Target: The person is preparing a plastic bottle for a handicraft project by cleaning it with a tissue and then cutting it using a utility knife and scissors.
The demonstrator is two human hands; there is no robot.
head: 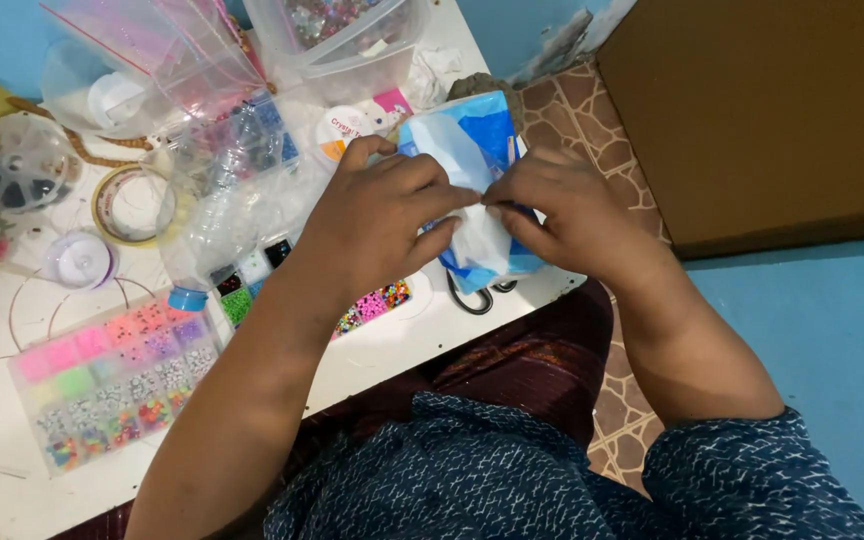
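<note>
We've got both hands pinched on the blue-and-white plastic bag point(472, 150) at 12 o'clock over the white table point(392, 350): left hand point(377, 225) grips its left side, right hand point(562, 215) its right, fingertips meeting mid-bag, probably to work the film there. Bag is raised clear of the clutter, covering black-handled scissors point(472, 297) at its 6 o'clock. Bead organizer box point(112, 385) sits at 8 o'clock, tape roll point(132, 205) at 9, both well apart.
</note>
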